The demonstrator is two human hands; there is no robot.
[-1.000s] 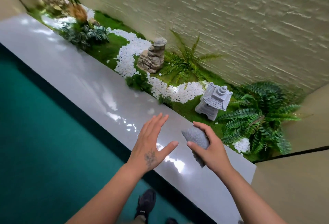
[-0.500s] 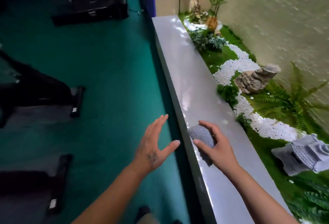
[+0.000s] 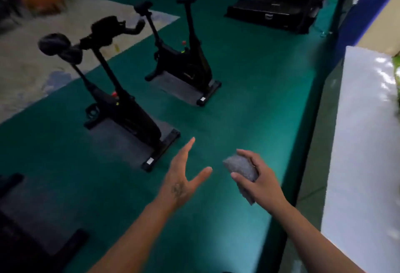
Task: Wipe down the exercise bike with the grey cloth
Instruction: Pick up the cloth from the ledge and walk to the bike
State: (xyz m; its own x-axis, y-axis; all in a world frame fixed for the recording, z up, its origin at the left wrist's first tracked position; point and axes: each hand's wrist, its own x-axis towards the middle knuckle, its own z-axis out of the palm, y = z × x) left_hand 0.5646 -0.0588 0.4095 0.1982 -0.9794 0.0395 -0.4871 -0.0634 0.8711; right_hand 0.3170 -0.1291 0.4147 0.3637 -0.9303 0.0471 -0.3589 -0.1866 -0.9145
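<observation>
Beyond the spread fingers of the empty left hand stands the nearest exercise bike; right hand fingers are clamped on the grey cloth, white ledge at right.

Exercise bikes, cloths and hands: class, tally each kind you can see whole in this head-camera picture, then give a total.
Exercise bikes: 2, the near bike and the far bike
Grey cloth: 1, held in the right hand
Hands: 2, counting the empty left hand
Total: 5

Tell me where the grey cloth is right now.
The grey cloth is bunched in the right hand, low and right of centre in the head view, above the green floor beside the white ledge.
</observation>
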